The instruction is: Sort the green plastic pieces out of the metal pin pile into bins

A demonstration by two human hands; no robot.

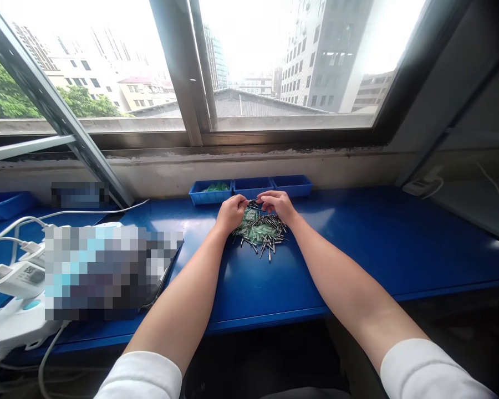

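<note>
A heap of small metal pins lies on the blue tabletop, with a crumpled green plastic bag in its midst. Above the far side of this heap, my left hand is closed, its fingertips pinched together. My right hand faces it, thumb and fingers drawn together at the tips. A thin dark pin shows between the two sets of fingertips; it is too small to tell which hand grips it. Some of the pins are hidden by my hands and the bag.
Three joined blue bins stand behind the heap, the left one holding green plastic. At the left are a white power strip with plugged-in chargers and cables, and a blurred-out object. A metal rack post rises before the window.
</note>
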